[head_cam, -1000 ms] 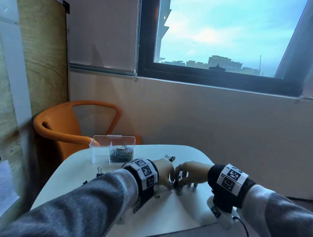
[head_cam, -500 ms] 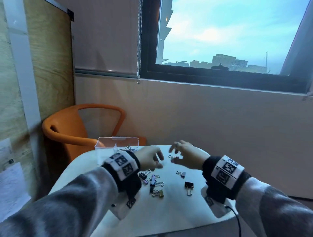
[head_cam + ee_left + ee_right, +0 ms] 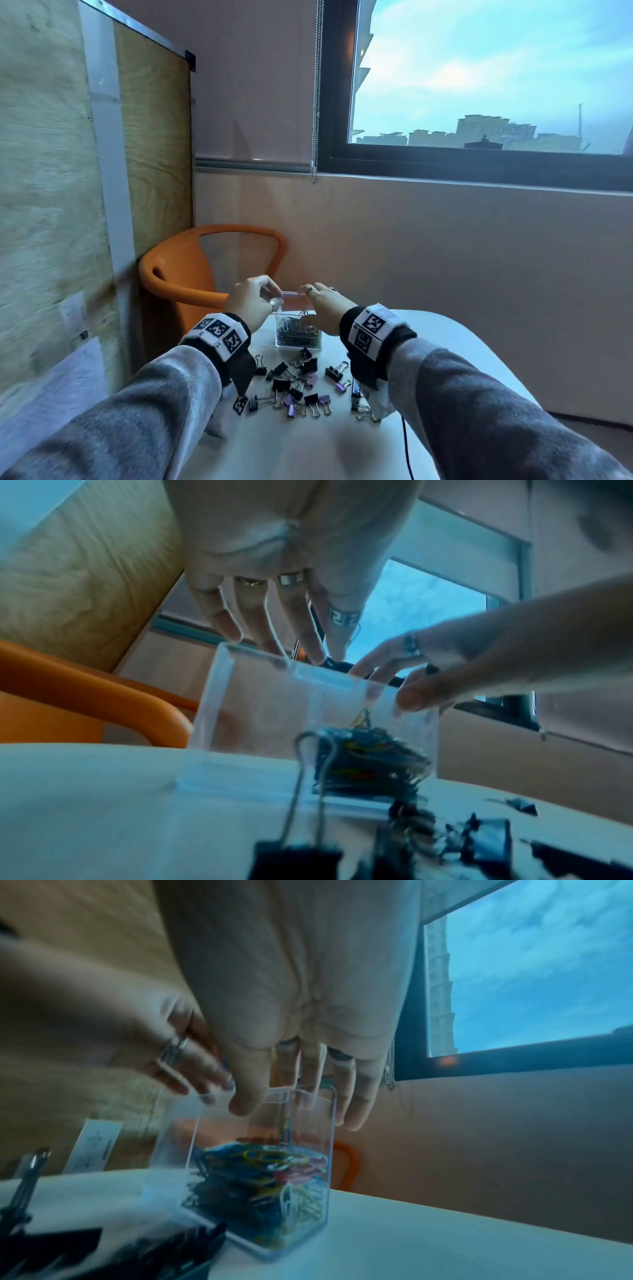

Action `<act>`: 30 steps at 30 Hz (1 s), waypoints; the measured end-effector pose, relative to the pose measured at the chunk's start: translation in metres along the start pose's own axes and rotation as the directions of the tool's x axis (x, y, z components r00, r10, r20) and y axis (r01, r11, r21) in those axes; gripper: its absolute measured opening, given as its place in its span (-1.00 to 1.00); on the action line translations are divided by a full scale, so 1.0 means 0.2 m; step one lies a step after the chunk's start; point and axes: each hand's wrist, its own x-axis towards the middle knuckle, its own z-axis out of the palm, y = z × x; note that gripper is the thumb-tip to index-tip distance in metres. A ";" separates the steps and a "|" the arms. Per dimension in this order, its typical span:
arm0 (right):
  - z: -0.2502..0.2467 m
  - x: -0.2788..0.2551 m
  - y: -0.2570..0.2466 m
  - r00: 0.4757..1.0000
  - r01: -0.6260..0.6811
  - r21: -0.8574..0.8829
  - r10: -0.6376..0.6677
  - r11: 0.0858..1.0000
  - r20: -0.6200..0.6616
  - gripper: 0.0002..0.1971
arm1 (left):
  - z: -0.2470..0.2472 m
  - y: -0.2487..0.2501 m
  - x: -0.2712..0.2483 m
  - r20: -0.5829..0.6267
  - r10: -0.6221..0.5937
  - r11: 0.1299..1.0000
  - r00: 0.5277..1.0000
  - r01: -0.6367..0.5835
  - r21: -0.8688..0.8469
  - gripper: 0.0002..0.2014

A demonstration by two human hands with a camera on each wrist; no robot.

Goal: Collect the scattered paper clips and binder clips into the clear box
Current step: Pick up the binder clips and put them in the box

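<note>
The clear box (image 3: 284, 317) stands upright on the white table (image 3: 445, 359), with coloured paper clips (image 3: 299, 334) heaped in its bottom. Both hands are at its top rim. My left hand (image 3: 270, 296) holds the rim's left end, its fingers (image 3: 308, 647) reaching over the far edge of the box (image 3: 260, 710). My right hand (image 3: 313, 294) grips the right end, thumb on the near wall of the box (image 3: 222, 1137) and fingers (image 3: 356, 1115) beyond the far wall. Black and purple binder clips (image 3: 298, 383) lie scattered just in front of the box.
An orange chair (image 3: 178, 274) stands behind the table's left side, against a wooden panel (image 3: 154, 154). A wall with a window (image 3: 479, 85) lies beyond. A black cable (image 3: 406, 445) hangs off the table's near right edge.
Both hands have left the binder clips near the table's front and moved up onto the box's rim. The box now stands right behind the clip pile, more central in view.
</note>
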 end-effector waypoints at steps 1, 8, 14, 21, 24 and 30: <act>-0.01 -0.01 0.01 1.000 0.015 -0.003 -0.015 1.000 0.000 -0.40 | 0.02 -0.02 0.01 0.038 -0.017 0.999 0.999 0.016 0.038 -0.78; -0.10 -0.14 0.13 0.999 0.022 0.095 -0.025 0.995 0.035 -0.27 | 0.03 0.01 -0.05 0.134 0.088 0.996 0.987 -0.092 0.018 -0.87; -0.27 -0.46 0.42 0.975 -0.219 0.245 0.220 0.945 0.024 -0.46 | -0.15 -0.02 -0.16 -0.099 0.162 0.984 0.982 -0.168 -0.060 -0.85; -0.09 -0.78 0.68 0.785 -0.553 0.071 0.490 0.830 0.378 -0.50 | -0.17 -0.17 -0.32 0.452 -0.256 0.962 0.855 0.177 0.210 -0.63; -0.04 -0.77 0.61 0.823 -0.513 0.122 0.446 0.850 0.351 -0.54 | -0.11 -0.15 -0.33 0.558 -0.340 0.936 0.757 0.214 0.280 -0.50; -0.02 -0.60 0.41 0.860 -0.458 0.345 0.310 0.820 0.405 -0.54 | 0.01 -0.05 -0.34 0.642 -0.261 0.959 0.721 0.267 0.090 -0.49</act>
